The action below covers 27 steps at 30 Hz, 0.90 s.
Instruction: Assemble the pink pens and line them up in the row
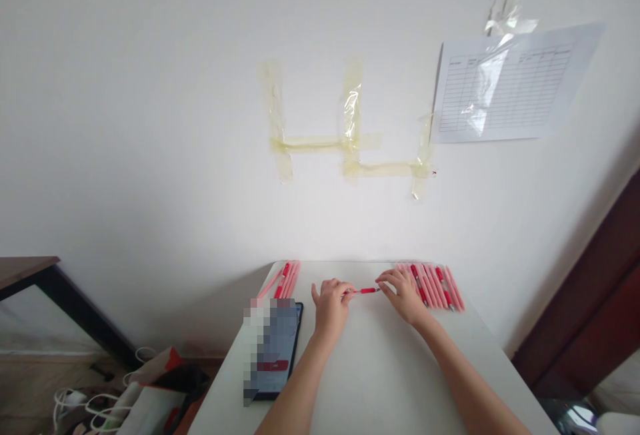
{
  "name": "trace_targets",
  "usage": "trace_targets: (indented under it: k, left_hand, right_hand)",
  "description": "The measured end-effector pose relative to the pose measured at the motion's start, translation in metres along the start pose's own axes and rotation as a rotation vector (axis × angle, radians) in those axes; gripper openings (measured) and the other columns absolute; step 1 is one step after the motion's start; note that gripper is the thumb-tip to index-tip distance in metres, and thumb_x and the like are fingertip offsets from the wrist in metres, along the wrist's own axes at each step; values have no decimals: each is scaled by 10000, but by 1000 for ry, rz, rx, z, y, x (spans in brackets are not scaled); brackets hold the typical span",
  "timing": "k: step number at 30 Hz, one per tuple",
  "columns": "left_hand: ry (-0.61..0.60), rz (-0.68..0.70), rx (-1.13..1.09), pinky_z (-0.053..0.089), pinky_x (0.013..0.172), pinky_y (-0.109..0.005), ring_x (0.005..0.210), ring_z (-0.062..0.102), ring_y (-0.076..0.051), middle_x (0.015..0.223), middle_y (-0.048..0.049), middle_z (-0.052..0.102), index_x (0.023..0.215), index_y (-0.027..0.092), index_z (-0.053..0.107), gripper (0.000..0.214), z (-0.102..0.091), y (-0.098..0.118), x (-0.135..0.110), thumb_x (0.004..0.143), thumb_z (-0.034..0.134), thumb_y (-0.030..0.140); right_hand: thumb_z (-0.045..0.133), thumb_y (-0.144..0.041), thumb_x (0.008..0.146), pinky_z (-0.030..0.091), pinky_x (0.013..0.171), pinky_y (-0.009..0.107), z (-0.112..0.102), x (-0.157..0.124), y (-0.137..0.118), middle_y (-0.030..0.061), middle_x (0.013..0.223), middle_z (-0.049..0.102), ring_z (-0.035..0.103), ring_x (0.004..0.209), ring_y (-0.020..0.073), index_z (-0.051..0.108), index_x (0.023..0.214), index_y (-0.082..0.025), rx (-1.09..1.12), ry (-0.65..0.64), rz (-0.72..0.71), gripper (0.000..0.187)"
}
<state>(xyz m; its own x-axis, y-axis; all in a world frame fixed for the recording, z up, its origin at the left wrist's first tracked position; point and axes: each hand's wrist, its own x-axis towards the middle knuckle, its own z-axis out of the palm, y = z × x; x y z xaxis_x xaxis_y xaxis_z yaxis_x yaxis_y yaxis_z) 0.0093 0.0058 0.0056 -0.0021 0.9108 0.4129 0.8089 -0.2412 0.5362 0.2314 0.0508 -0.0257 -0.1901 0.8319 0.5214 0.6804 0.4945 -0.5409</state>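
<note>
In the head view I see the red pen (369, 290) over the table (373, 368) — the left hand (333, 298) has fingers pinched on one end; whether the right hand's (403, 294) grip the other, I can't tell. Probably light, stiff, slick — best held mid-barrel.

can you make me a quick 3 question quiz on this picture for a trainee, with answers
1. True or false: the phone lies to the left of the left hand.
2. On which side of the table do more pens lie? a) left b) right c) the same number on both
3. Fill in one word: the left hand's fingers grip one end of a partly red ____.

Key: 1. True. 2. b. 3. pen.
</note>
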Motion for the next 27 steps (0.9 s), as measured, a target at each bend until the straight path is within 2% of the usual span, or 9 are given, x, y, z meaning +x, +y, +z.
trace_targets:
  k: [5, 13, 16, 19, 23, 27]
  left_hand:
    - [-6, 1, 7, 158, 1208, -633, 1083, 598, -213, 956, 14, 706, 904, 312, 732, 136, -1, 1, 1, 888, 638, 216]
    - [-2, 13, -5, 156, 1206, -630, 1073, 595, -209, 951, 21, 705, 914, 313, 732, 137, 0, 2, 0, 885, 645, 211]
    - [-4, 4, 0, 157, 1206, -630, 1075, 595, -212, 953, 15, 707, 911, 309, 733, 135, -1, 2, 0, 886, 641, 213]
    - [-4, -1, 1, 166, 1203, -630, 1079, 596, -214, 954, 15, 708, 913, 309, 732, 138, -1, 2, 0, 888, 636, 213]
    - [-2, 17, -10, 155, 1206, -634, 1083, 597, -213, 954, 20, 713, 912, 316, 729, 130, -1, 1, 0, 884, 646, 220]
    - [-7, 21, -22, 144, 1206, -639, 1089, 594, -212, 963, 26, 720, 917, 327, 730, 142, -1, 2, 0, 880, 654, 213]
  right_hand:
    - [600, -343, 945, 375, 1070, 524, 0, -1, 2, 69, 1164, 663, 541, 1168, 299, 730, 909, -281, -26, -27, -35, 148]
    - [444, -377, 1034, 395, 1056, 537, 4, -1, 1, 82, 1205, 645, 537, 1161, 293, 709, 802, -248, -67, -63, -27, 375]
    - [452, -406, 1038, 403, 1053, 540, 2, -1, 2, 85, 1201, 647, 539, 1166, 296, 721, 912, -264, -59, -37, -33, 330]
    - [533, -398, 1009, 404, 1063, 534, -1, -1, 3, 75, 1195, 646, 538, 1178, 290, 715, 986, -286, -56, -31, -78, 215]
    - [596, -323, 976, 413, 1057, 525, -3, -1, 3, 70, 1210, 637, 528, 1192, 289, 703, 928, -273, -80, -29, -103, 128]
    - [536, -288, 1001, 423, 1049, 522, -2, -2, -1, 72, 1216, 635, 526, 1188, 286, 697, 825, -252, -107, -55, -87, 242]
